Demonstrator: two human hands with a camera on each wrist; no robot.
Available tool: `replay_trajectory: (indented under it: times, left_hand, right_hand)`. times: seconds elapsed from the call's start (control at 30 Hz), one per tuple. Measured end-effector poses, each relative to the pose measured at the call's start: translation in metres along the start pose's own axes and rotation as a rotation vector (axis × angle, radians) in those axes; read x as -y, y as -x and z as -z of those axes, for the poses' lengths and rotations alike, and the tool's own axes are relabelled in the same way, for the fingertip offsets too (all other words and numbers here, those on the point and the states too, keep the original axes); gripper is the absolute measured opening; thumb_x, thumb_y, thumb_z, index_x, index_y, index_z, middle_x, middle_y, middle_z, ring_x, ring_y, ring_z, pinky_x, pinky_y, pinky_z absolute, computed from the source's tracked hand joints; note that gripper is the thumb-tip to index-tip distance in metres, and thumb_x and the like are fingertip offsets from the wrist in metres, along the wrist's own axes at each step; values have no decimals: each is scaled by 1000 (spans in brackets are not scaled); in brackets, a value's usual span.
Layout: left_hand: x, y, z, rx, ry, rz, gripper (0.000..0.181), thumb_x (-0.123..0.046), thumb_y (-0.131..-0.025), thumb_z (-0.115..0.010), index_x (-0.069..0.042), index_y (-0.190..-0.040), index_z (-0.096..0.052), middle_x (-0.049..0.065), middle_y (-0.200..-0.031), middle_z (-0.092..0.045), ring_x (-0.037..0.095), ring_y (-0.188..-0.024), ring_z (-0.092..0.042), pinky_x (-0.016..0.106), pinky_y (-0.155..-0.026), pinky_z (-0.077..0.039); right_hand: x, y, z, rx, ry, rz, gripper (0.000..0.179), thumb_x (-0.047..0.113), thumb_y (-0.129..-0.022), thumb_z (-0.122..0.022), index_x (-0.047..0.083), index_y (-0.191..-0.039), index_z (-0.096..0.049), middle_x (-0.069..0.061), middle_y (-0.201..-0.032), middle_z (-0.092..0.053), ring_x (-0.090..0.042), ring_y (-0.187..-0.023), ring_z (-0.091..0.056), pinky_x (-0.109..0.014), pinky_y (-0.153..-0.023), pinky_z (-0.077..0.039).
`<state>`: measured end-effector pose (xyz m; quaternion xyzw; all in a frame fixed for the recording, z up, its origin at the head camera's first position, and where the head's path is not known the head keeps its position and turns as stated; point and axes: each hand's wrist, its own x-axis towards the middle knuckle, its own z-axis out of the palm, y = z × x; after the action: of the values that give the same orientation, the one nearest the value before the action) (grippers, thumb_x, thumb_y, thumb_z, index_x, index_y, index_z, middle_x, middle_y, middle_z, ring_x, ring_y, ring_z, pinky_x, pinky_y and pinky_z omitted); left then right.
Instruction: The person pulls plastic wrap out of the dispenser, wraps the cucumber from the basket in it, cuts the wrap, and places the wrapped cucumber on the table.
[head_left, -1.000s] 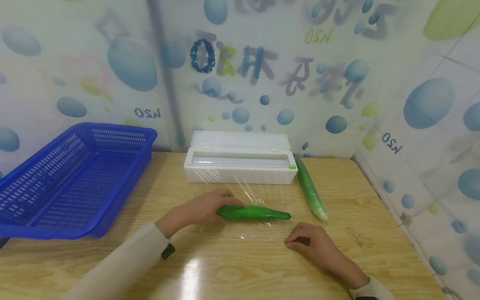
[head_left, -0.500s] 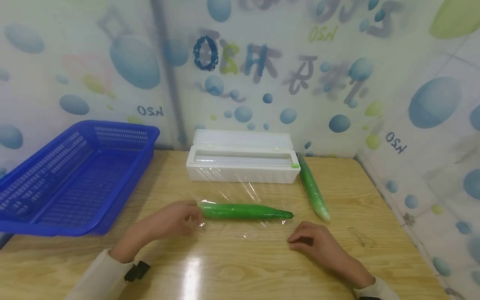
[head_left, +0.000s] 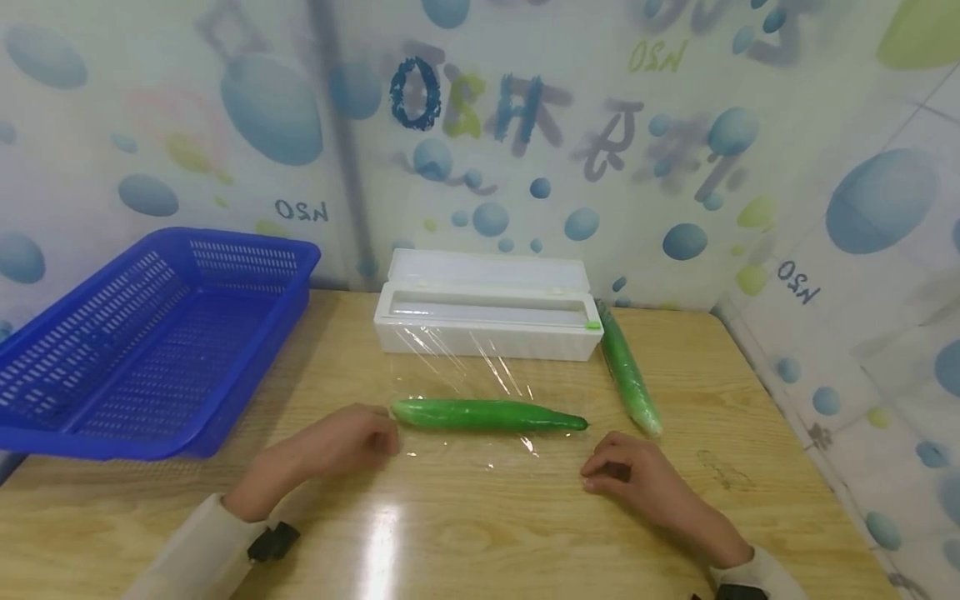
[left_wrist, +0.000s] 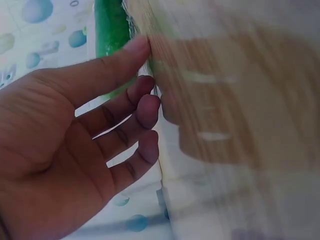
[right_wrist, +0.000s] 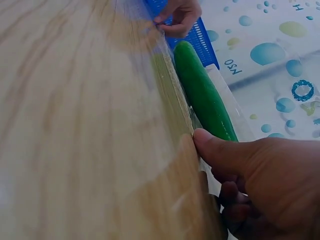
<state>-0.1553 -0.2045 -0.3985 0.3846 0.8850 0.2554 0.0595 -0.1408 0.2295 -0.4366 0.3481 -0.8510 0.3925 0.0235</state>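
Observation:
A green cucumber lies crosswise on clear cling film, which runs forward over the tabletop from a white film dispenser box. Left of the cucumber's blunt end, my left hand pinches the film's near left edge between thumb and forefinger; the forefinger is mostly hidden in the left wrist view. By the tapered end, my right hand pinches the near right part of the film, its thumb on the edge. The film itself is hard to see against the wood.
A second cucumber, which looks wrapped in film, lies slanted right of the dispenser. On the left stands a blue plastic basket. The wooden table meets a patterned wall behind and at the right.
My left hand has let go of the cucumber and moved left and down to the film's edge. The cucumber now lies fully visible. My right hand has stayed nearly in place.

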Motion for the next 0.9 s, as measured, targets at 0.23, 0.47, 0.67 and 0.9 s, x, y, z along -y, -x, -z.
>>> replay_trajectory:
  times: [0.23,0.47,0.67,0.9]
  left_hand:
    - [-1,-3,0,-72,3,-24,23,8,-75,-70,-14,-75,-65,-9,-76,-60,6,-73,-56,26,-69,-50]
    - [-2,-6,2,-169,107,101,24,7,-79,-69,-16,-79,-64,-7,-78,-60,8,-74,-55,27,-65,-48]
    - [-3,-8,5,-259,184,159,17,0,-83,-70,-16,-80,-64,-5,-80,-63,8,-75,-57,26,-63,-48]
    - [-4,-10,7,-297,234,215,11,-5,-86,-69,-14,-83,-64,-7,-78,-63,10,-75,-58,26,-62,-49]
  right_hand:
    - [-1,0,-1,-9,1,23,12,18,-80,-77,23,-89,-71,10,-88,-61,-8,-74,-56,-22,-60,-47]
    - [1,-1,0,-9,48,0,23,25,-76,-80,21,-96,-68,9,-85,-56,-8,-68,-50,-21,-56,-44]
    - [1,-2,0,1,76,-26,27,28,-75,-81,22,-98,-67,10,-86,-52,-7,-69,-47,-20,-56,-43]
    - [3,-6,-1,-77,143,61,23,8,-75,-81,22,-88,-67,11,-90,-54,-4,-73,-49,-19,-59,-43]
